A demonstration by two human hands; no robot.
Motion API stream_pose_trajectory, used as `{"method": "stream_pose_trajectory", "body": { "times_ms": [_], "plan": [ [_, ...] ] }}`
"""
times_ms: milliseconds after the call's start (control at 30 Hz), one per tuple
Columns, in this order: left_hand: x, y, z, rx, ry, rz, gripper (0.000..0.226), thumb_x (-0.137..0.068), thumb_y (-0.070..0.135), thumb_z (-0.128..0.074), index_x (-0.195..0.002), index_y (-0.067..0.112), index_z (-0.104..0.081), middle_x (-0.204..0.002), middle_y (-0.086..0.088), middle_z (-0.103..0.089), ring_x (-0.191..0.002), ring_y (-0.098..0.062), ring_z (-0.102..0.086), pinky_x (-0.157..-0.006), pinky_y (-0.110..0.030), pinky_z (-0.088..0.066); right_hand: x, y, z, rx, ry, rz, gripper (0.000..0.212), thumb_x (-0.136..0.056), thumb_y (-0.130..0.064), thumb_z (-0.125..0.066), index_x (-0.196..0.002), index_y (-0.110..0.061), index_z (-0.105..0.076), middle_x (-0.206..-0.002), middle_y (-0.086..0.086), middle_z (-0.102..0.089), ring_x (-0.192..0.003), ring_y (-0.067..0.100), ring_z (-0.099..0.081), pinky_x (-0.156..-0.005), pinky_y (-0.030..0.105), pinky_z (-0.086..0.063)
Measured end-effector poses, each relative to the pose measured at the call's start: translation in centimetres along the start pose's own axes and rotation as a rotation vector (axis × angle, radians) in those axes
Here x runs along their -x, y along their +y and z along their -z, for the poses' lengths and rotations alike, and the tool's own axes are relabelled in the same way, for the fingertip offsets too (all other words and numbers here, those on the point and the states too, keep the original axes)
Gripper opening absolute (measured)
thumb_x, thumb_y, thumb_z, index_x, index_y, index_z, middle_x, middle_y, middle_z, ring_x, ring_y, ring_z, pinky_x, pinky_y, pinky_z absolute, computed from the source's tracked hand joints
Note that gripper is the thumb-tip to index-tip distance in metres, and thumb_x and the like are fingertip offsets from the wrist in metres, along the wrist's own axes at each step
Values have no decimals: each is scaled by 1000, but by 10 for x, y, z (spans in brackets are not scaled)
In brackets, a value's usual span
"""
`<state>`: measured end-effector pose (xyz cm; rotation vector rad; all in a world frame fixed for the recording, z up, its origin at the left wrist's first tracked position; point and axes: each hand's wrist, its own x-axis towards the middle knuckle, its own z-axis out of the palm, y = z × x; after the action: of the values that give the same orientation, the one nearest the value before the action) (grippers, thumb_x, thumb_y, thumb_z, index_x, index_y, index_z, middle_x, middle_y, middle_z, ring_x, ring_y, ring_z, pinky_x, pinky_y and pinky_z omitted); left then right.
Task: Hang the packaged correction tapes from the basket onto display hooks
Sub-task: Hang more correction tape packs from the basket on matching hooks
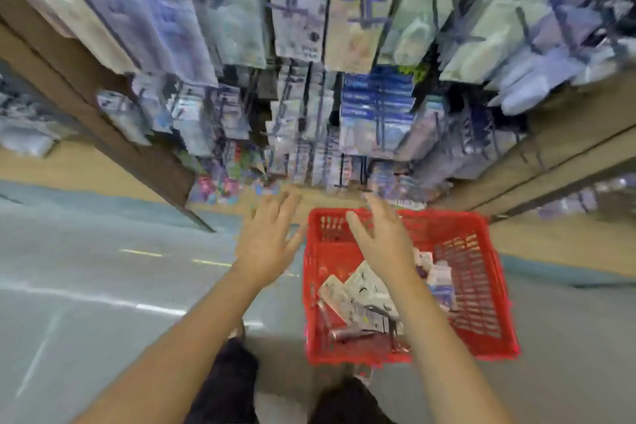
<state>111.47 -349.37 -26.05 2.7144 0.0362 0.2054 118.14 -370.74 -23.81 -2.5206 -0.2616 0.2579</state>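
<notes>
Shop shelves [344,45] fill the upper frame. Both the left hand [266,234] and right hand [382,241] are spread, empty, above the red basket [481,348]; next, I judge, grasp one package [364,286].

Bright even light, heavy blur throughout, strong wide-angle bending at edges.

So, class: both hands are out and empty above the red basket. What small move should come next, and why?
Probably lower the right hand into the red basket and pinch one packaged correction tape. Both hands, the left hand too, are open and hold nothing, so there is nothing to hang yet.
</notes>
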Motion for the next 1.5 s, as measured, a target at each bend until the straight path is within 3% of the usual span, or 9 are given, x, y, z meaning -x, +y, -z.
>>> {"method": "stream_pose_trajectory", "body": {
  "times_ms": [167,333,500,700,867,1000,1133,1300,1500],
  "plan": [
    [79,39,-123,55,-201,255,77,-92,50,-50,-149,-1,-45,-151,-29,-49,-125,-47,-61,-91,-59,-56,15,139,-45,-18,-372,-208,71,-95,-59,-59,-150,-18,-42,-143,9,-56,-130,31,-54,-100,40,-46],
    [123,56,-176,188,-125,404,97,-88,46,-68,-162,3,-21,-171,-16,-15,-152,-35,-31,-116,-49,-37,13,213,-114,-55,-650,-201,75,-86,-53,-76,-142,-12,-48,-137,8,-57,-125,28,-56,-96,36,-46],
    [132,57,-187,113,-86,386,99,-86,52,-67,-159,1,-25,-168,-24,-19,-154,-41,-26,-122,-52,-30,13,244,-163,76,-961,-191,51,-82,-38,-84,-114,-2,-68,-110,10,-66,-107,28,-63,-79,34,-43],
    [124,66,-189,2,-64,461,98,-87,52,-76,-160,9,-26,-168,-19,-23,-149,-40,-36,-113,-47,-31,-5,253,-159,-202,-786,-281,8,-91,-16,-75,-90,-9,-73,-86,-8,-66,-66,9,-53,-63,24,-42],
    [116,68,-196,-21,-62,474,101,-87,48,-78,-162,12,-20,-169,-21,-18,-153,-43,-27,-113,-57,-35,-42,269,-154,-68,-672,-128,4,-97,-18,-67,-95,-15,-68,-103,0,-55,-101,20,-56,-86,28,-38],
    [116,67,-197,-45,-79,488,102,-85,55,-69,-162,9,-22,-169,-24,-16,-154,-45,-23,-112,-61,-37,-54,277,-175,128,-687,-35,44,-85,-35,-80,-122,-16,-65,-144,7,-47,-140,30,-37,-111,38,-32],
    [118,66,-199,-77,-86,456,100,-85,59,-62,-161,6,-25,-168,-28,-17,-154,-48,-21,-112,-59,-35,-53,263,-184,354,-744,36,109,-72,-52,-85,-160,-26,-25,-170,4,-13,-156,27,-7,-125,49,-11],
    [119,66,-198,-67,-83,452,104,-83,49,-79,-162,7,-27,-169,-27,-15,-154,-47,-19,-114,-56,-30,-56,260,-184,564,-783,106,110,-65,-70,-81,-155,-26,-33,-155,7,-31,-146,30,-22,-115,44,-24],
    [119,66,-199,-39,-70,433,99,-87,66,-56,-162,9,-26,-169,-25,-15,-154,-46,-20,-115,-55,-29,-53,264,-178,608,-809,122,107,-61,-81,-74,-146,-24,-43,-152,13,-31,-145,33,-21,-117,47,-22]
  ]
}}
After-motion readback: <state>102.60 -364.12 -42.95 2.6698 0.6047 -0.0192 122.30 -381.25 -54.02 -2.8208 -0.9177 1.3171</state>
